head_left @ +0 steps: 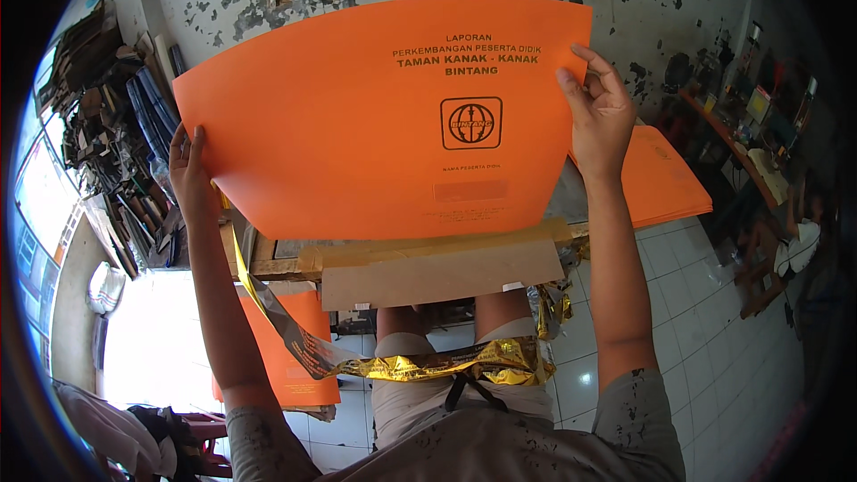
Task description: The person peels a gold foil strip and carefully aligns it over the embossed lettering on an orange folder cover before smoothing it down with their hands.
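Note:
I hold a large orange card sheet (357,125) with dark printed text and a round emblem up in front of me. My left hand (192,174) grips its lower left edge and my right hand (600,112) pinches its right edge near the top. Under the sheet lies a brown cardboard piece (437,272) on a wooden bench. A strip of gold foil ribbon (420,364) trails from the bench across my lap.
A stack of orange sheets (665,183) lies to the right on the bench. More orange sheets (295,357) rest low on the left. Racks of tools and clutter (116,125) fill the left wall. A cluttered shelf (759,125) stands right. White tiled floor (705,321) lies below.

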Tool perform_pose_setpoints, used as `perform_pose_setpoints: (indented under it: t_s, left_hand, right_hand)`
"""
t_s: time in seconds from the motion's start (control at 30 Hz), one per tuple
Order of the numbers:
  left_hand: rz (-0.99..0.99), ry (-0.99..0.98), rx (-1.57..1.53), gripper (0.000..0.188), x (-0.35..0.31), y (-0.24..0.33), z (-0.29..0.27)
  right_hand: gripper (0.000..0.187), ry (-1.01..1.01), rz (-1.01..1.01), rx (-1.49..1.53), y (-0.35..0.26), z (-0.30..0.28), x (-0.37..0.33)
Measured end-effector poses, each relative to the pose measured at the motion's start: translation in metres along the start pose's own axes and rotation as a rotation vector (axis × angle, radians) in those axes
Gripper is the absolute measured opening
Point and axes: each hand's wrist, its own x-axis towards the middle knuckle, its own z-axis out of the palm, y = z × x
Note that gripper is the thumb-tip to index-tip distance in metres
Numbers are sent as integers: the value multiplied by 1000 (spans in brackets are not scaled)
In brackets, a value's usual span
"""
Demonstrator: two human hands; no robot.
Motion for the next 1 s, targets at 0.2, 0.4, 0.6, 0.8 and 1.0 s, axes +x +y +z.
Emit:
perform_pose_setpoints:
  t_s: [0.2,0.4,0.6,0.8,1.0]
  left_hand:
    - [5,5,2,54,8,5,3]
    - [8,-20,19,55,9,4,6]
    - [9,-19,0,53,7,5,4]
    - [18,1,22,53,3,6,8]
    - [17,7,-29,52,2,5,2]
  right_hand:
    - [34,4,-9,12,-9,3,6]
    - [34,12,-29,-3,-8,0,6]
    - [34,17,1,5,-12,-2,5]
    - [35,15,-24,-2,-19,-6,1]
    - [35,21,-25,-1,-29,-8,-3]
